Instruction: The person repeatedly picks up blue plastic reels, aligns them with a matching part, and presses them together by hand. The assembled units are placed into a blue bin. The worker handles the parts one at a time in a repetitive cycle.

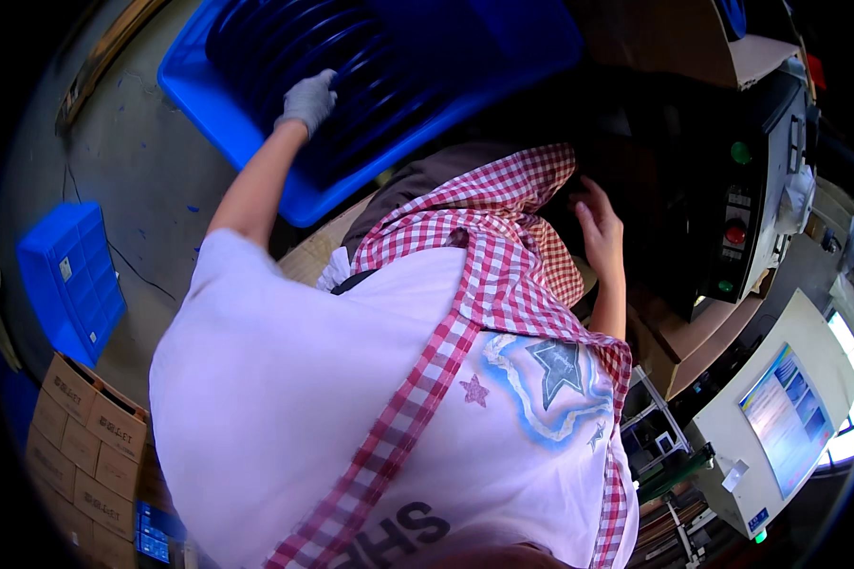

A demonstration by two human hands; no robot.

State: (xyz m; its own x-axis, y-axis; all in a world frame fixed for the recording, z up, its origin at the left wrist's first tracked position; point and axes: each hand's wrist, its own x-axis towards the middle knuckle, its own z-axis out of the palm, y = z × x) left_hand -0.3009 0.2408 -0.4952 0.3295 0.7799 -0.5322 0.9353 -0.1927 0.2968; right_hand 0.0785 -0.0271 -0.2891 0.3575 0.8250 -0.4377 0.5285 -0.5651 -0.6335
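While the head view is the only one supplied, all entries below are read from it.

Head view, left hand: left hand [308, 100] wears a grey knit glove and is stretched out to the person's left, fingers curled down onto the dark blue ribbed rings [299, 57] stacked in the blue bin [194, 90]. It touches the stack; whether it has closed on a single ring cannot be told.

Head view, right hand: right hand [598, 223] is bare, fingers loosely spread and bent, holding nothing visible. It sits at the shadowed opening of the dark machine [674, 190]; what it touches there is hidden.

Head view, work items: the rings lie in the bin on the grey floor [133, 180], packed edge to edge. None is seen lifted clear.

Head view, machine side: control panel [735, 213] with green and red buttons stands just right of the right hand; a monitor [788, 417] is lower right.

Head view, surroundings: small blue crate [71, 280] and stacked cardboard boxes [81, 446] lie well apart at far left.

Progress, judged: pick-up stage only. A ring is reached for, not yet carried; the bin appears largely full, so most of the work remains.
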